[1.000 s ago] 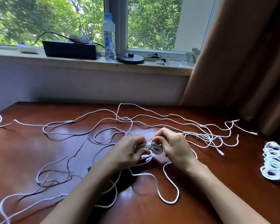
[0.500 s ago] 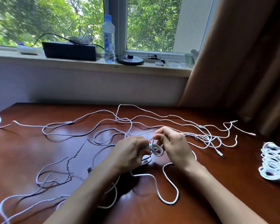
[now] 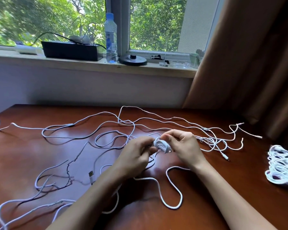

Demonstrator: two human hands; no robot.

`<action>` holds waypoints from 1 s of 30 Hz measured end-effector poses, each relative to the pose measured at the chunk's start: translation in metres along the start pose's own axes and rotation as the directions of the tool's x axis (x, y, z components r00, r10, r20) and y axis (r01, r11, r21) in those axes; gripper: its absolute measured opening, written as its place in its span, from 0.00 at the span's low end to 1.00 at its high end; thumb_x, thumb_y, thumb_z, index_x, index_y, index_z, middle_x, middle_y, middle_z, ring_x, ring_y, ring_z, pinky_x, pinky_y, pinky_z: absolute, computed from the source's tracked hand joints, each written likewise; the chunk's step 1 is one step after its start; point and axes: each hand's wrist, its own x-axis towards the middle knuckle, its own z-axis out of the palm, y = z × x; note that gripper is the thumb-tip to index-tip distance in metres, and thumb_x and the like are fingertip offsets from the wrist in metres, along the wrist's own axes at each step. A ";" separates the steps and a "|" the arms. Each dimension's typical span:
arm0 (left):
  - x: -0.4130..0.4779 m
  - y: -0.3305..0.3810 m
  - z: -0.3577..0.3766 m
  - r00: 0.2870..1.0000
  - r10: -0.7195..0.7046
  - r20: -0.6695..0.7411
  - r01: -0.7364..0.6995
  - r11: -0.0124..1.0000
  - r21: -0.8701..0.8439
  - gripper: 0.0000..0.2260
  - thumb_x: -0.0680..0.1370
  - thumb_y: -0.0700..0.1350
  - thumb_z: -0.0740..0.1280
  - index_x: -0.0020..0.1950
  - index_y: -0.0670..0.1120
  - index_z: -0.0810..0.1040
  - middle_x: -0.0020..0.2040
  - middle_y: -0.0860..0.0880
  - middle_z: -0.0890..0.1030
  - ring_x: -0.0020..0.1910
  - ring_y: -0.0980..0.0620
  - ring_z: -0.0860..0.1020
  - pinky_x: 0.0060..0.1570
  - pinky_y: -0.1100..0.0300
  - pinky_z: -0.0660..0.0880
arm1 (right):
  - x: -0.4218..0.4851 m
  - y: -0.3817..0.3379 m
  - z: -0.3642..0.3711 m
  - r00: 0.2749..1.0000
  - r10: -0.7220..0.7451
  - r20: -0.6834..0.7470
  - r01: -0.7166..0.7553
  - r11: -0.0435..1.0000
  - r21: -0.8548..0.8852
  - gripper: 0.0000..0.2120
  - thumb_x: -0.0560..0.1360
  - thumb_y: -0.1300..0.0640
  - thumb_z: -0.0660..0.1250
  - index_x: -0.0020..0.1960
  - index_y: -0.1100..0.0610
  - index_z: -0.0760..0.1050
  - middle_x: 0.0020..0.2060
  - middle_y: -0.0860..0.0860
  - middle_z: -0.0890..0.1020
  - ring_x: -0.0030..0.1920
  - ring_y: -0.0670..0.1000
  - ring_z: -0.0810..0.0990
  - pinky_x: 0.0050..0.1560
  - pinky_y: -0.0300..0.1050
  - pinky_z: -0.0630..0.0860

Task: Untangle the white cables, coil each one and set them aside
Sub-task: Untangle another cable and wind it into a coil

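Note:
Several white cables [image 3: 83, 137] lie tangled in loose loops across the dark wooden table [image 3: 23, 155]. Just above the table's middle, both hands meet on a small white coil [image 3: 162, 145]. My left hand [image 3: 136, 155] grips its left side with curled fingers. My right hand [image 3: 183, 146] pinches the coil's top between thumb and fingers. A loose length of the same cable [image 3: 171, 193] trails from the coil toward me in a wide loop. A pile of coiled white cables [image 3: 283, 166] sits at the table's right edge.
A USB plug [image 3: 91, 175] lies left of my left forearm. Behind the table, the windowsill holds a black box [image 3: 71, 50], a water bottle [image 3: 111, 39] and a black round base [image 3: 132, 60]. A brown curtain [image 3: 256, 55] hangs at the right.
The coil between my hands has grown a little and turned, with my right fingers shifting over its top. Both hands stay in the same place.

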 end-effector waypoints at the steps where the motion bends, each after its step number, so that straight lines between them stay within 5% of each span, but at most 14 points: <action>1: 0.000 0.001 0.000 0.999 -0.039 -0.019 0.038 0.998 -0.055 0.09 0.76 0.41 0.64 0.41 0.55 0.75 0.33 0.60 0.74 0.35 0.62 0.69 0.38 0.62 0.67 | 0.000 0.000 0.001 1.000 -0.008 0.022 0.008 1.000 -0.005 0.06 0.79 0.56 0.70 0.44 0.50 0.83 0.27 0.51 0.78 0.28 0.44 0.70 0.33 0.41 0.69; 8: 0.004 -0.006 -0.001 0.947 -0.245 -0.210 0.194 0.952 -0.235 0.04 0.81 0.40 0.66 0.49 0.47 0.79 0.33 0.57 0.75 0.32 0.58 0.71 0.36 0.62 0.69 | -0.007 -0.001 0.013 0.974 -0.074 0.214 0.081 0.996 -0.027 0.09 0.85 0.53 0.60 0.54 0.50 0.80 0.29 0.46 0.77 0.32 0.43 0.71 0.39 0.42 0.70; 11: 0.004 -0.008 -0.002 0.925 -0.285 -0.249 0.224 0.943 -0.248 0.08 0.81 0.37 0.65 0.56 0.46 0.80 0.32 0.60 0.78 0.32 0.60 0.73 0.37 0.66 0.70 | -0.010 0.000 0.017 0.960 -0.081 0.268 0.094 0.995 -0.037 0.10 0.85 0.53 0.59 0.58 0.50 0.80 0.30 0.45 0.78 0.34 0.55 0.75 0.43 0.53 0.73; 17: 0.006 -0.009 -0.003 0.902 -0.293 -0.316 0.236 0.950 -0.205 0.06 0.80 0.39 0.68 0.54 0.45 0.83 0.31 0.66 0.78 0.32 0.66 0.74 0.36 0.72 0.67 | -0.012 -0.002 0.021 0.948 -0.034 0.317 0.047 0.998 -0.033 0.14 0.84 0.56 0.60 0.67 0.52 0.77 0.34 0.46 0.83 0.33 0.60 0.73 0.40 0.55 0.73; 20: 0.006 -0.011 -0.005 0.876 -0.323 -0.357 0.264 0.942 -0.207 0.04 0.80 0.40 0.69 0.49 0.46 0.84 0.30 0.64 0.78 0.31 0.64 0.73 0.36 0.70 0.68 | -0.014 -0.008 0.025 0.955 -0.052 0.291 0.063 0.998 -0.028 0.15 0.84 0.60 0.61 0.69 0.54 0.76 0.38 0.46 0.85 0.32 0.52 0.73 0.38 0.49 0.73; 24: 0.007 -0.019 -0.009 0.849 -0.363 -0.385 0.301 0.929 -0.213 0.05 0.80 0.44 0.69 0.45 0.49 0.83 0.30 0.60 0.78 0.32 0.59 0.73 0.37 0.62 0.71 | -0.016 -0.017 0.027 0.982 -0.059 0.180 0.044 0.995 0.086 0.07 0.83 0.60 0.64 0.59 0.56 0.76 0.42 0.49 0.86 0.38 0.47 0.81 0.40 0.37 0.75; 30: 0.008 -0.018 -0.012 0.828 -0.394 -0.400 0.327 0.918 -0.227 0.05 0.79 0.44 0.70 0.45 0.49 0.84 0.30 0.62 0.79 0.32 0.63 0.75 0.36 0.68 0.71 | -0.016 -0.020 0.030 0.986 -0.075 0.147 0.029 0.955 0.296 0.06 0.83 0.62 0.63 0.59 0.57 0.73 0.51 0.51 0.86 0.51 0.54 0.84 0.44 0.49 0.81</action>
